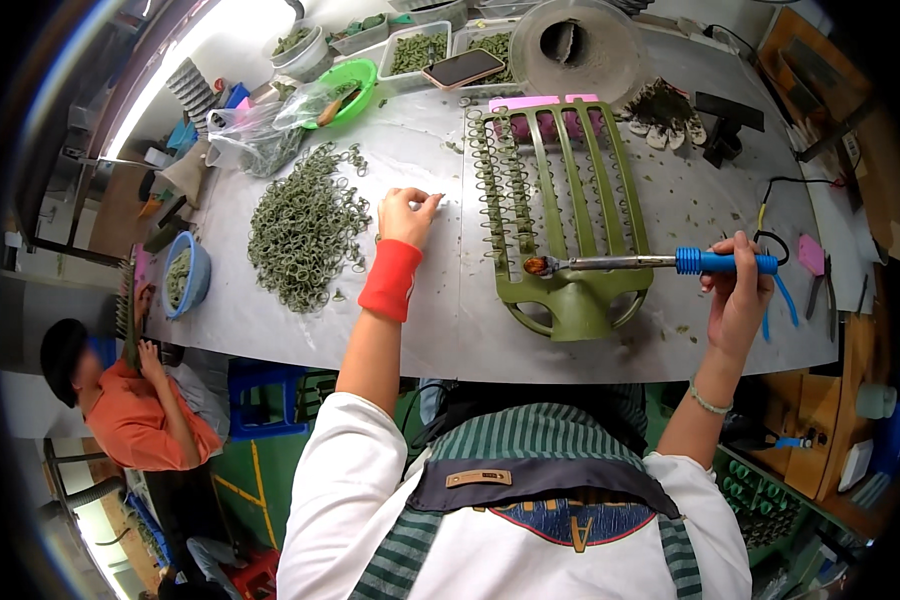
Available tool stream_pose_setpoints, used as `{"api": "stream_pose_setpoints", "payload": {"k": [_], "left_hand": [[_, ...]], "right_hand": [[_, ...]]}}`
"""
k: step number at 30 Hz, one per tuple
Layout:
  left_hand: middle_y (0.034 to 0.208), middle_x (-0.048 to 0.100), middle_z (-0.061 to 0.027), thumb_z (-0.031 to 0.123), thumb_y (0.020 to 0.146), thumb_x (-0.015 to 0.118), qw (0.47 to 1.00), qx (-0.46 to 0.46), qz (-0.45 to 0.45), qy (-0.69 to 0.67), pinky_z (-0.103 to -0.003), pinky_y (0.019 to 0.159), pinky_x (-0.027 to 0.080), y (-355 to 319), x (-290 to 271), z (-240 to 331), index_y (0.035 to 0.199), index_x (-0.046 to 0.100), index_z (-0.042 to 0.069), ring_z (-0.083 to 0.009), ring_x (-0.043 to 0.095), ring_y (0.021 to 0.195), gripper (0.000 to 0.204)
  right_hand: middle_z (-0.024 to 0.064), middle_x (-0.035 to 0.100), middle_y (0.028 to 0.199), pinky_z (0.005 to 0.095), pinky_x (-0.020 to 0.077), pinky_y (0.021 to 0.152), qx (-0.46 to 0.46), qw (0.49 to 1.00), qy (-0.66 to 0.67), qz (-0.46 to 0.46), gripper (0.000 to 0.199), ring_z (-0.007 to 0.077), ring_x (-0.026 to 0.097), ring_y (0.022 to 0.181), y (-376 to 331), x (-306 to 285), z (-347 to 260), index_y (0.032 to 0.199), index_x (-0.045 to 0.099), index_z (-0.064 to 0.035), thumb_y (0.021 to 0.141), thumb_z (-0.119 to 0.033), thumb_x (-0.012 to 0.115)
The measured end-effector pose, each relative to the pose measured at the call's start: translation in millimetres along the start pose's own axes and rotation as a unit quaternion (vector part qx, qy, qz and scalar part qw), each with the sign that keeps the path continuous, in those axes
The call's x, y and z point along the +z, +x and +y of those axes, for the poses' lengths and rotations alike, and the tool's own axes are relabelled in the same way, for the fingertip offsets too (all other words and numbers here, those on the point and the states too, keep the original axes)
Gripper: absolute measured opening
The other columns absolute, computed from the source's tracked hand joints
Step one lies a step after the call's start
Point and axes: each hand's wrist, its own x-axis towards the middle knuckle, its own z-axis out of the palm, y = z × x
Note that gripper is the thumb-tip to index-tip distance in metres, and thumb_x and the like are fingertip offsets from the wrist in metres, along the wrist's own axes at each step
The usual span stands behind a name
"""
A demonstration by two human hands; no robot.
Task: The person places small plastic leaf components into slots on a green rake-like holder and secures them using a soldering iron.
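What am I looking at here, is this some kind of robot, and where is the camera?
There is no robot: these are a person's two bare hands. A wide fisheye camera on their head looks down, so straight edges bend near the rim. The right hand holds a blue-handled soldering iron, its tip over a green slotted frame on the grey table. The left hand is pinched beside a pile of small green rings; whether it grips anything is too small to tell. Behind are a phone and tubs of green pieces. At left sits another person in orange.
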Motion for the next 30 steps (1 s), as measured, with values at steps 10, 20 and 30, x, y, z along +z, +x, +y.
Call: {"api": "stream_pose_setpoints", "payload": {"k": [10,20,30], "left_hand": [[0.091,0.065,-0.0067,-0.002,0.081,0.067,0.935,0.149,-0.132,-0.295,-0.024,0.066,0.051,-53.1,-77.4,106.3,0.097,0.071,0.003,-0.0129,0.062,0.077,0.017],[0.082,0.067,0.0019,0.009,0.072,0.073,0.938,0.331,-0.019,-0.097,-0.034,0.074,0.047,-64.4,-46.0,130.0,0.082,0.072,0.012,-0.0208,0.055,0.081,0.011],[0.082,0.067,0.0003,0.010,0.078,0.072,0.954,0.245,-0.067,-0.160,-0.027,0.067,0.046,-51.5,-53.3,123.8,0.087,0.070,0.008,-0.0139,0.057,0.075,0.010]], "right_hand": [[0.0079,0.065,0.071,0.0225,0.0451,0.044,-0.009,1.000,-0.014,0.004,0.025,0.0118,0.057,0.047,-0.5,-7.8,-1.7,0.075,0.065,-0.0009,0.086,-0.024,0.067],[0.0083,0.066,0.074,0.0236,0.0474,0.045,0.009,1.000,0.009,-0.019,0.025,0.0125,0.059,0.050,-2.1,0.6,14.0,0.081,0.066,-0.0005,0.086,-0.025,0.067],[0.0077,0.065,0.072,0.0230,0.0449,0.042,-0.014,1.000,-0.005,-0.007,0.023,0.0115,0.056,0.047,4.4,-19.6,-5.3,0.078,0.065,-0.0012,0.086,-0.023,0.067]]}}
